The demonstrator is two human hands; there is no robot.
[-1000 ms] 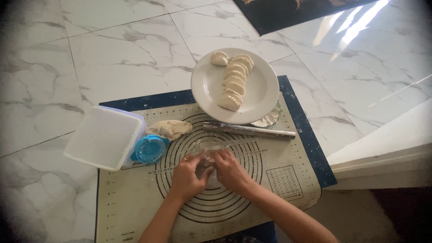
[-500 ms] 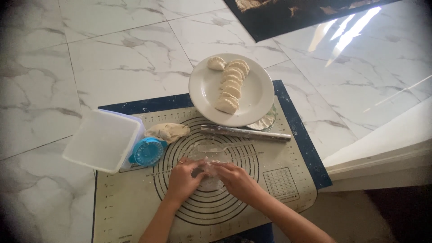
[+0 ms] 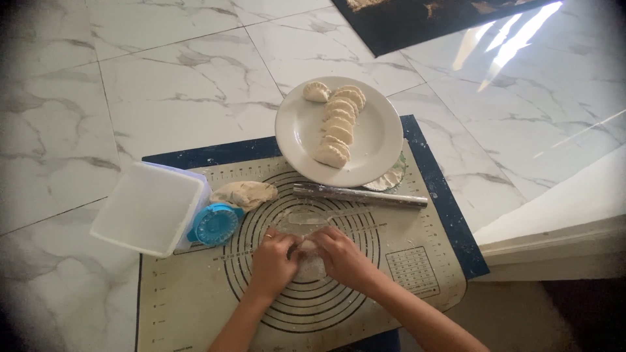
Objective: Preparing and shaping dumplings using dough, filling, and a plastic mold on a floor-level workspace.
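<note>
Both of my hands meet over the middle of a beige baking mat (image 3: pixel 195 306) printed with dark circles. My left hand (image 3: pixel 274 261) and my right hand (image 3: pixel 339 254) pinch a small piece of dough (image 3: pixel 308 246) between their fingertips. Under them lies a thin see-through sheet (image 3: pixel 300 221) dusted with flour. A metal rolling pin (image 3: pixel 358 195) lies just beyond my hands. Behind it stands a white plate (image 3: pixel 375 140) with a row of several folded dumplings (image 3: pixel 339 127).
A white lidded plastic box (image 3: pixel 150 207) sits at the mat's left edge, a blue round dumpling press (image 3: pixel 215 223) beside it and a lump of dough (image 3: pixel 246 193) behind that. White marble floor tiles surround the mat. A white ledge (image 3: pixel 561 215) is at right.
My hands have stayed on the dough at the mat's centre, with the fingers shifting slightly. The camera has tilted a little, so everything sits a bit lower in view.
</note>
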